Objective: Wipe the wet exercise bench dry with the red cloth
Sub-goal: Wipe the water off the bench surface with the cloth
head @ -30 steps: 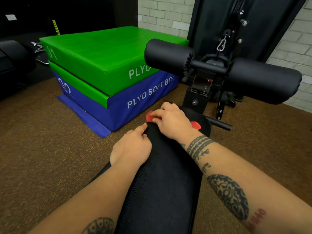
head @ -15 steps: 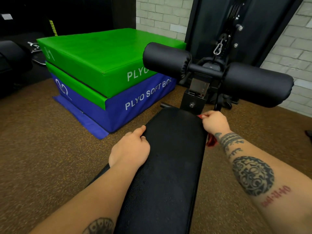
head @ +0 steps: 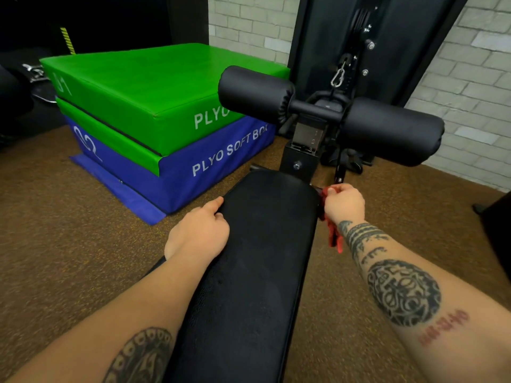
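The black padded exercise bench (head: 262, 244) runs from the bottom of the view away from me to its far end under two black foam rollers (head: 387, 131). My left hand (head: 199, 230) grips the bench's left edge, thumb on the top surface. My right hand (head: 344, 203) is closed on the red cloth (head: 334, 236) at the bench's right edge near the far end. Most of the cloth is bunched in the fist; a strip hangs down beside my wrist.
A green and blue stack of soft plyo boxes (head: 154, 111) stands on the brown rubber floor to the left of the bench. A black cable machine (head: 359, 51) and a brick wall (head: 470, 92) lie behind the rollers. A dark object (head: 497, 217) sits at the right edge.
My right hand carried the red cloth from the top of the bench's far end across to its right edge, then held there. My left hand stayed on the left edge.
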